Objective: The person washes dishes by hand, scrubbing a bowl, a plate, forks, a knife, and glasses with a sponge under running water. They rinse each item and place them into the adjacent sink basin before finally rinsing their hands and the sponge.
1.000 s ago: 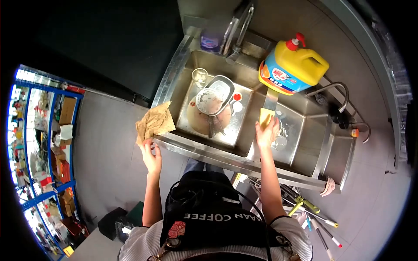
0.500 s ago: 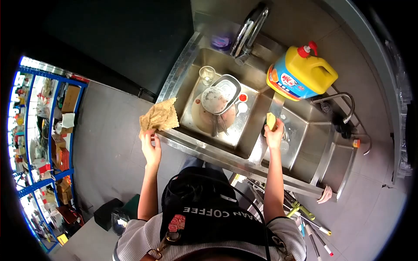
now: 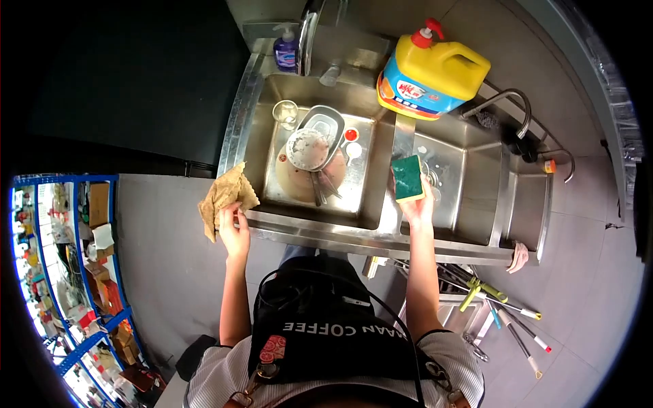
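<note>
My left hand (image 3: 233, 230) pinches a crumpled brown cloth (image 3: 226, 199) by its lower edge, at the front left corner of the steel sink (image 3: 299, 234). In my right hand (image 3: 420, 207) is a sponge (image 3: 408, 178) with a green scouring face turned up and a thin yellow edge showing. It is held over the divider between the basins. The left basin holds a dirty bowl (image 3: 307, 149), a grey oval dish (image 3: 323, 125), a clear cup (image 3: 285, 113), a small red-filled container (image 3: 351, 134), a white spoon (image 3: 354, 151) and dark utensils (image 3: 317, 189) in murky liquid.
A yellow detergent jug (image 3: 435, 75) with a red pump stands behind the basins. Beside the faucet (image 3: 307, 41) is a purple soap bottle (image 3: 286, 51). A pink rag (image 3: 518, 258) hangs at the front right. Mop handles (image 3: 507, 309) lie below; blue shelving (image 3: 71, 178) is at left.
My right hand has turned the sponge, so its green face now shows instead of the yellow side. The cloth in my left hand hangs lower. The whole view has shifted.
</note>
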{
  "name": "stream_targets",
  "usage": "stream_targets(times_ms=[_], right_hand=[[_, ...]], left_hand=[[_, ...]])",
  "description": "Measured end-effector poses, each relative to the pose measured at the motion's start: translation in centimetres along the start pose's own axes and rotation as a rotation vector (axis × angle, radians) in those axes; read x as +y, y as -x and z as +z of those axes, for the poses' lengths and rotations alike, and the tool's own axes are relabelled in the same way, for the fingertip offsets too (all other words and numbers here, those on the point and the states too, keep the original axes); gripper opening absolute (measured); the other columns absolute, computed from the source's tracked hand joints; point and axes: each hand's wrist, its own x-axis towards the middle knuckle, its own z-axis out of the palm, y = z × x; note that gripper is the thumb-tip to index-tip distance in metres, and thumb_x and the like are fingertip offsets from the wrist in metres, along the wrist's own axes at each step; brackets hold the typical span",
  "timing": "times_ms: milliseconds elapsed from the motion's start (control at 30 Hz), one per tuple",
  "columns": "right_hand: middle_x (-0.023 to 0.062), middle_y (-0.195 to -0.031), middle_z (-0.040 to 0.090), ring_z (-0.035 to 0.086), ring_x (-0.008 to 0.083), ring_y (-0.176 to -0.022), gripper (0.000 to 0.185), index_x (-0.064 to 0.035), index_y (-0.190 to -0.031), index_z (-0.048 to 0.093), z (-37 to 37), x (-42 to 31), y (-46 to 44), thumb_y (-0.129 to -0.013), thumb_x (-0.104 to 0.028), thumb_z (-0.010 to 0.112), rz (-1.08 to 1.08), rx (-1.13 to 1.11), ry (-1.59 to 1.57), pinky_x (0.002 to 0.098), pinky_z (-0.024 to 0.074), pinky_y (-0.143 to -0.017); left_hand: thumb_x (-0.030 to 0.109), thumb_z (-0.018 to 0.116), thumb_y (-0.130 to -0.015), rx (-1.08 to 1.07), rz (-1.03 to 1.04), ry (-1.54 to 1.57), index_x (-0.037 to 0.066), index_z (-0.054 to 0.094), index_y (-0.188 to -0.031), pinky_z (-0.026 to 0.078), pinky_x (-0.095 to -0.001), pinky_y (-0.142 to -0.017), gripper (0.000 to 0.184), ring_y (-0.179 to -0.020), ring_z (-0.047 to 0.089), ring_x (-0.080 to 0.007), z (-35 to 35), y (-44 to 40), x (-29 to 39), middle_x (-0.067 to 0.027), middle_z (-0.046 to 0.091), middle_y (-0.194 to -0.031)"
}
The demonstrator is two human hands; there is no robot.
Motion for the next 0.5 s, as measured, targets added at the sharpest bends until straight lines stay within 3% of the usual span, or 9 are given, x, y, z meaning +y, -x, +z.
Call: stream_targets(times_ms=[100, 200, 233, 333, 500], right_hand=[[0.012, -0.102, 0.057, 0.057, 0.0205, -0.088, 0.031, -0.0025, -0.109, 0.049, 1.3, 0.9, -0.3, -0.084, -0.022, 0.049, 0.025, 0.063, 0.038, 0.0308, 0.0466, -0.078], [0.0117, -0.1, 0.057, 0.057, 0.0194, -0.087, 0.036, -0.0008, -0.112, 0.047, 0.6, 2.1, -1.0, -0.084, -0.023, 0.051, -0.018, 0.114, 0.295, 0.0274, 0.0464, -0.076], [0.0058, -0.096, 0.057, 0.056, 0.0136, -0.086, 0.029, -0.0018, -0.108, 0.05, 0.8, 2.3, -1.0, -0.082, -0.014, 0.055, -0.031, 0.109, 0.378, 0.0242, 0.0452, -0.075], [0.0059, -0.098, 0.056, 0.055, 0.0123, -0.087, 0.033, -0.0004, -0.11, 0.049, 2.3, 3.6, -1.0, -0.08, -0.01, 0.057, -0.084, 0.143, 0.588, 0.023, 0.0442, -0.076], [0.0082, -0.103, 0.053, 0.054, 0.0146, -0.091, 0.041, -0.0003, -0.114, 0.044, 3.4, 5.5, -2.4, -0.076, -0.005, 0.059, 0.015, 0.07, 0.605, 0.0242, 0.0441, -0.078]], left_hand=[[0.0, 0.049, -0.078, 0.003, 0.095, -0.097, 0.002, 0.055, -0.092, 0.045, -0.03, -0.063, 0.015, -0.076, 0.053, -0.0254, -0.4, -0.2, 0.3, -0.0122, 0.054, -0.087], [0.0, 0.05, -0.077, -0.013, 0.032, -0.081, 0.003, 0.055, -0.091, 0.045, -0.0322, -0.064, 0.015, -0.077, 0.053, -0.0275, -0.5, -0.2, 0.6, -0.0127, 0.054, -0.086], [0.0, 0.05, -0.077, -0.005, 0.069, -0.093, 0.003, 0.055, -0.091, 0.045, -0.0325, -0.065, 0.015, -0.077, 0.054, -0.0276, -0.6, -0.3, 0.5, -0.0126, 0.054, -0.086], [0.0, 0.05, -0.077, 0.0, 0.113, -0.116, 0.003, 0.055, -0.09, 0.045, -0.0319, -0.063, 0.014, -0.077, 0.054, -0.0278, -0.6, -0.5, -0.1, -0.0127, 0.054, -0.086], [0.002, 0.053, -0.08, -0.057, 0.057, 0.067, 0.002, 0.057, -0.09, 0.045, -0.0265, -0.059, 0.011, -0.068, 0.055, -0.0155, 2.2, -1.5, -0.3, -0.0104, 0.056, -0.076]])
